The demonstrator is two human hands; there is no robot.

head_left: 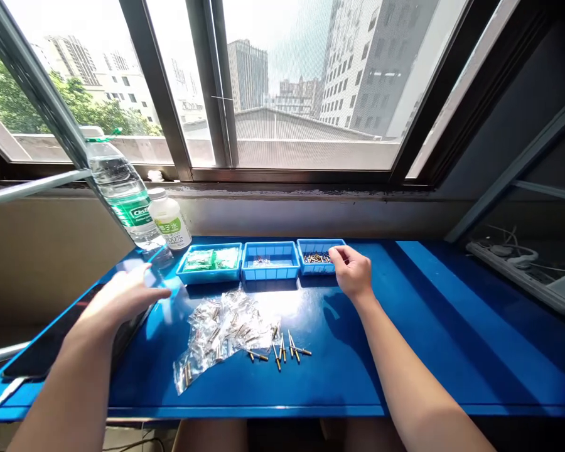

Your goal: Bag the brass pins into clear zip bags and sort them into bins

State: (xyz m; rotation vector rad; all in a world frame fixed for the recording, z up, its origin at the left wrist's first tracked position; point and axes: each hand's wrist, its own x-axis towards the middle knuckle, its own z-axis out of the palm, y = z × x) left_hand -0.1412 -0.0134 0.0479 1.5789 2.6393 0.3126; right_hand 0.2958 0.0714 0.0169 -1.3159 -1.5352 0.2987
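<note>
My left hand (122,293) hovers at the left of the table, overexposed, thumb stretched out and apart from the fingers, holding nothing visible. My right hand (352,271) is closed, its fingertips pinched together at the right rim of the right blue bin (321,269); what they hold, if anything, is hidden. Inside that bin lies a heap of thin metal pins (316,258) with brass-coloured ends. Several similar loose pins, like blind rivets (282,353), lie in front of a pile of clear plastic bags (230,326) filled with small metal pieces.
The left bin (210,277) contains green-and-clear packets; the middle bin (270,272) has a few small items. Behind my left hand stand a large water bottle (132,210) and a white bottle (170,220). A dark tablet (47,345) lies left; a power strip (522,273) sits right.
</note>
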